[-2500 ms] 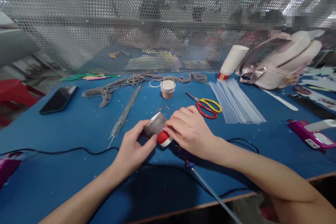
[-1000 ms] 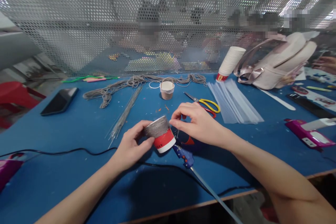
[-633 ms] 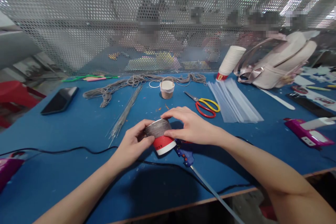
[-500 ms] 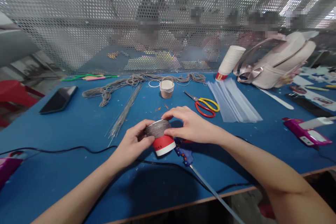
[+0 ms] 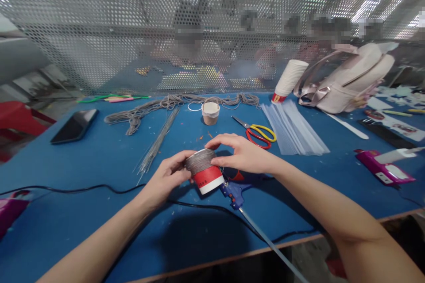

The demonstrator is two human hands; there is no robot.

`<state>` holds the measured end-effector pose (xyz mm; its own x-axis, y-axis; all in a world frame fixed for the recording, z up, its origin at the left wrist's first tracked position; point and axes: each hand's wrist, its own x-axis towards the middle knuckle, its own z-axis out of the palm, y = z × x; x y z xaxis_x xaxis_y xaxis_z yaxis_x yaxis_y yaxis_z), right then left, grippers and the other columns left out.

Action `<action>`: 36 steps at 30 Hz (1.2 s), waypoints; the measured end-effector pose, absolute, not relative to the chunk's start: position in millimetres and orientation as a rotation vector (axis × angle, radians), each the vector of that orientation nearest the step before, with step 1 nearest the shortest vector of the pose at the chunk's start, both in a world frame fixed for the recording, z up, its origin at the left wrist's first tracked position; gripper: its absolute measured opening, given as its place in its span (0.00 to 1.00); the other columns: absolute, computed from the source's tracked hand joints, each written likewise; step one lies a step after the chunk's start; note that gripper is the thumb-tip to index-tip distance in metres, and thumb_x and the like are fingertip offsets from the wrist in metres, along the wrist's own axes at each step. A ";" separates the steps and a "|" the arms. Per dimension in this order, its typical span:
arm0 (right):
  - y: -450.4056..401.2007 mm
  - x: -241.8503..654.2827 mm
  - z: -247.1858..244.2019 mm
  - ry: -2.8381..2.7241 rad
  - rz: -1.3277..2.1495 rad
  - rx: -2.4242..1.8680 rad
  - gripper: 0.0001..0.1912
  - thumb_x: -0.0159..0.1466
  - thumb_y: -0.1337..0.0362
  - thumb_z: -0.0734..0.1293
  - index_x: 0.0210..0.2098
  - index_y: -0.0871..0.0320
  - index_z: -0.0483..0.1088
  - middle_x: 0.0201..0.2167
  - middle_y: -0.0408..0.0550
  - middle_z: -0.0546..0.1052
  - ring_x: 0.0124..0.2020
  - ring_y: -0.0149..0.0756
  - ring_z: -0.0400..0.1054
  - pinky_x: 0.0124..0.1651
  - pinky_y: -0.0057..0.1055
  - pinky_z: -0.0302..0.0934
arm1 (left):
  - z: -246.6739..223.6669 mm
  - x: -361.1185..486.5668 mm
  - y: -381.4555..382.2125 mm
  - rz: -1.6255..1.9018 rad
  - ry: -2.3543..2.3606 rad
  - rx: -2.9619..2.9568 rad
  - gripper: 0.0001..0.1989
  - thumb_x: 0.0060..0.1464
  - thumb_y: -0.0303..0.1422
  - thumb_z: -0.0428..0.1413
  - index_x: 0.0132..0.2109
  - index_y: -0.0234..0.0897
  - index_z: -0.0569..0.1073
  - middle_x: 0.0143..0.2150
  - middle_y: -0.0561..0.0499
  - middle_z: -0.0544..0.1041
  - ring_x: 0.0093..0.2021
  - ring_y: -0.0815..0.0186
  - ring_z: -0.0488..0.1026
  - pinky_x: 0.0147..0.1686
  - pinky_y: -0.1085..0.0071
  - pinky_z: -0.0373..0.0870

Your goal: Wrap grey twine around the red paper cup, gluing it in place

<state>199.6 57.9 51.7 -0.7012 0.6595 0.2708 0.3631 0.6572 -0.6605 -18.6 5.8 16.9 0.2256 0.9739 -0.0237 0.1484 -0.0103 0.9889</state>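
Note:
A paper cup (image 5: 209,176), red and white at its lower end and wound with grey cord around its upper part, is tilted above the blue table (image 5: 99,221). My left hand (image 5: 171,174) grips its left side with thumb and fingers. On the right side, my right hand (image 5: 237,152) holds the corded part near the rim, thumb on the cord and fingertips at the top edge. A blue glue gun (image 5: 234,194) with a long glue stick lies just right of the cup, partly under my right hand.
Scissors (image 5: 257,133), clear strips (image 5: 294,128), a small cup (image 5: 210,113), grey cord (image 5: 133,117) and thin wires (image 5: 159,141) lie beyond the hands. A phone (image 5: 75,126) is left; stacked cups (image 5: 290,80), a backpack (image 5: 345,82) and a purple device (image 5: 385,168) are right. Black cable (image 5: 209,206) crosses the front.
The cup has turned slightly in my hands, its lower end swinging a little to the right. My right thumb has shifted up along the cord, and my left thumb has moved down and left.

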 end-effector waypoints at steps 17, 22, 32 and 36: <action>54.0 202.0 59.5 -2.465 0.704 -0.764 0.14 0.60 0.67 0.68 0.47 0.59 0.71 0.47 0.50 0.76 0.50 0.38 0.68 0.55 0.39 0.56 | 18.5 -15.2 6.3 1.027 1.109 1.274 0.20 0.42 0.33 0.56 0.46 0.38 0.76 0.42 0.48 0.78 0.39 0.60 0.73 0.37 0.66 0.70; 52.7 201.0 55.9 -2.441 0.657 -0.825 0.14 0.59 0.65 0.70 0.45 0.58 0.72 0.45 0.48 0.77 0.50 0.40 0.68 0.54 0.39 0.56 | 15.7 -16.4 6.6 1.024 1.127 1.271 0.20 0.41 0.34 0.59 0.45 0.38 0.76 0.41 0.48 0.78 0.40 0.58 0.72 0.40 0.64 0.70; 52.4 202.5 56.5 -2.452 0.632 -0.789 0.15 0.58 0.64 0.70 0.45 0.58 0.72 0.44 0.48 0.77 0.49 0.40 0.68 0.54 0.40 0.55 | 17.6 -16.1 6.0 1.033 1.108 1.273 0.18 0.42 0.34 0.59 0.44 0.39 0.76 0.39 0.49 0.78 0.38 0.60 0.73 0.36 0.66 0.71; 55.0 202.4 56.7 -2.434 0.692 -0.760 0.14 0.59 0.68 0.69 0.45 0.58 0.72 0.45 0.48 0.77 0.49 0.39 0.69 0.55 0.40 0.56 | 18.0 -15.5 5.3 1.025 1.126 1.294 0.18 0.41 0.34 0.58 0.44 0.38 0.76 0.39 0.49 0.78 0.38 0.59 0.73 0.37 0.65 0.71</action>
